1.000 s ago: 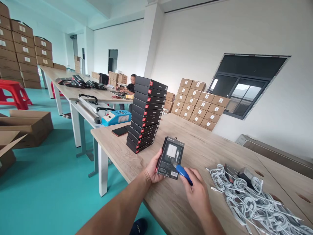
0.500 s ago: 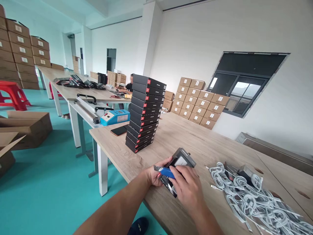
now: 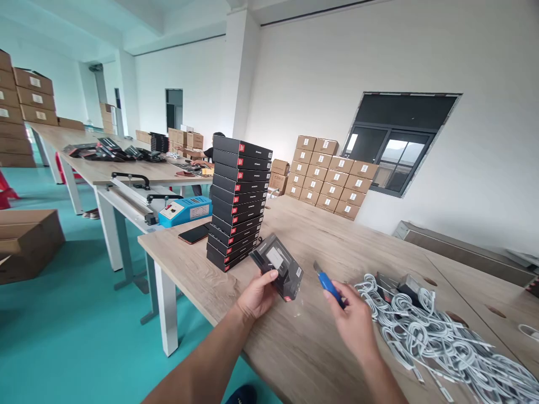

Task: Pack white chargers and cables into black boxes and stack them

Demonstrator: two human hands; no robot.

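Note:
My left hand (image 3: pixel 259 294) grips a black retail box (image 3: pixel 286 269) by its near edge, tilted above the wooden table. A pale panel and a small red mark show on the box's face. In my right hand (image 3: pixel 356 320) is a blue utility knife (image 3: pixel 329 285), its blade pointing up and left, apart from the box. Just beyond the held box rises a tall stack of black boxes (image 3: pixel 240 202) with red labels. To the right of my right hand lies a tangled heap of white cables (image 3: pixel 425 336), with dark boxes partly buried in it.
A dark phone (image 3: pixel 194 233) lies left of the stack. Beside the table (image 3: pixel 320 359) stands a blue bar sealer (image 3: pixel 185 211). Brown cartons (image 3: pixel 328 174) are stacked along the far wall. A person (image 3: pixel 208 154) sits at another table behind the stack.
My right hand has drawn the knife away from the box to the right. My left hand has turned the box and raised it toward the stack. The view has shifted right.

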